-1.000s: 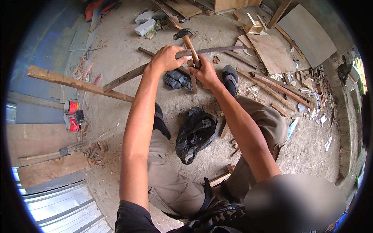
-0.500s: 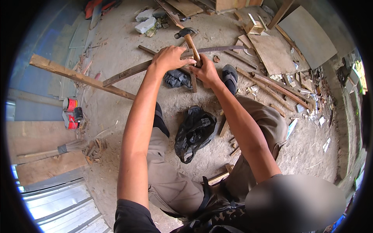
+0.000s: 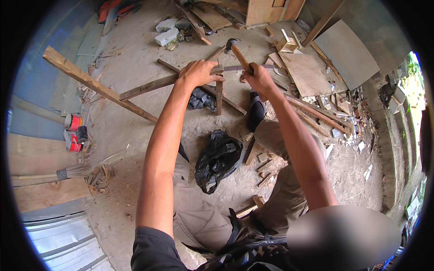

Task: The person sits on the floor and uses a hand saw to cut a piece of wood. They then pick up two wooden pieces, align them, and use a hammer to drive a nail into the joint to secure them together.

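My right hand (image 3: 260,82) is closed around the wooden handle of a claw hammer (image 3: 241,58). The dark hammer head is raised beyond it, apart from the wood. My left hand (image 3: 197,73) grips a wooden batten (image 3: 151,86) where it meets a short upright wooden piece (image 3: 219,98). Its thumb and fingers lie around that joint. A thin, dark, nail-like bit stands up at the joint, too small to make out surely. On the left a longer wooden beam (image 3: 99,86) crosses the batten's far end. Part of the joint is hidden behind my left fingers.
A black plastic bag (image 3: 218,160) lies on the floor between my legs, another (image 3: 201,99) under the frame. Loose battens (image 3: 316,113) and plywood (image 3: 303,72) lie to the right. Paint cans (image 3: 73,122) and a broom (image 3: 68,173) are at left, concrete blocks (image 3: 166,37) farther off.
My right hand has moved right, away from the joint, swinging the hammer clear of the wood. My left hand stays on the joint. The view has shifted slightly.
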The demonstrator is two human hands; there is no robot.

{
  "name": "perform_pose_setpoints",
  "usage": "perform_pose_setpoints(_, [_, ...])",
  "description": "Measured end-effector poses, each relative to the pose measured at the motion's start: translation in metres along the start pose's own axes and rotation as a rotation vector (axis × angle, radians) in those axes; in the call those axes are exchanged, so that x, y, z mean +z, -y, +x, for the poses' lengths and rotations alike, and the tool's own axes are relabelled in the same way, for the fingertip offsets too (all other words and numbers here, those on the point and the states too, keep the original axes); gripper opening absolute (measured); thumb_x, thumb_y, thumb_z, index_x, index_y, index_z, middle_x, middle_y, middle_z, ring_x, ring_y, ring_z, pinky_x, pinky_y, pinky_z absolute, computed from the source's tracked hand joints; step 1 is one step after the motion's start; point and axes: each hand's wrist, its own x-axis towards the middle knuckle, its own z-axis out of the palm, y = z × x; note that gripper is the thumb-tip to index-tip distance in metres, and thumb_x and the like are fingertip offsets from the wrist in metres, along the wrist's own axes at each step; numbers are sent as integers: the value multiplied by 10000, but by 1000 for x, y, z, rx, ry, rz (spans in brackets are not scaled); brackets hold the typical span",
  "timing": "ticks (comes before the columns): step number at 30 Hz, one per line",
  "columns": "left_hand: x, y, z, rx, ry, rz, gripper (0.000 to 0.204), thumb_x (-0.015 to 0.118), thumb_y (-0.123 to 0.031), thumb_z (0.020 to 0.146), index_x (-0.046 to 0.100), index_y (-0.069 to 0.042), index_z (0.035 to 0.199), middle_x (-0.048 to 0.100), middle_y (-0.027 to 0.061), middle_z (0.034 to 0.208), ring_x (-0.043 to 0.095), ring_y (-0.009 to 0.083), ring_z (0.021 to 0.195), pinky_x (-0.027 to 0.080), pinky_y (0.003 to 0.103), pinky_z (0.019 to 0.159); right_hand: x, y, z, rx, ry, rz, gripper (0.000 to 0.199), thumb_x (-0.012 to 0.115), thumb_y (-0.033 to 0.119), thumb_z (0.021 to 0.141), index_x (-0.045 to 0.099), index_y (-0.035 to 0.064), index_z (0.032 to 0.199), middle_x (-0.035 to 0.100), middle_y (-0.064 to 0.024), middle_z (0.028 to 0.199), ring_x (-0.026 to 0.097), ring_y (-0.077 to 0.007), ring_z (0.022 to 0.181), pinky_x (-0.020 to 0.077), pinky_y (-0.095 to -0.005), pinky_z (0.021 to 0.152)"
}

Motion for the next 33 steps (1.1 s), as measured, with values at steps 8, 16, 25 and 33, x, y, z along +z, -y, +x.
perform_pose_setpoints(8, [-5,2,-8,-32,55,-94,537,715,-589,761,688,-134,1045,706,156,947,661,357,959,516,463,818,-31,73,-13,54,3,57,364,698,252,800,641,-68,963,661,-248,776,681,-360,775,515,-419,725])
perform_pose_setpoints(16, [-7,7,-17,-29,50,-126,554,712,-617,743,686,-97,932,700,184,856,669,372,899,522,463,787,-41,116,-56,28,-9,156,331,612,255,901,610,-59,1005,653,-261,849,652,-404,836,490,-436,756])
perform_pose_setpoints(25, [-7,1,-13,-58,87,-115,653,772,-577,687,687,-46,1059,690,223,987,648,396,981,509,468,860,-34,92,-68,188,112,232,329,576,265,945,579,-46,1052,619,-160,718,624,-267,605,485,-407,592])
perform_pose_setpoints(33, [-12,-6,-14,-56,134,-101,632,786,-566,678,692,-40,1016,689,227,960,652,400,962,514,475,837,-27,90,-72,175,96,318,336,559,270,948,586,-54,1034,612,-148,703,606,-229,530,477,-389,528])
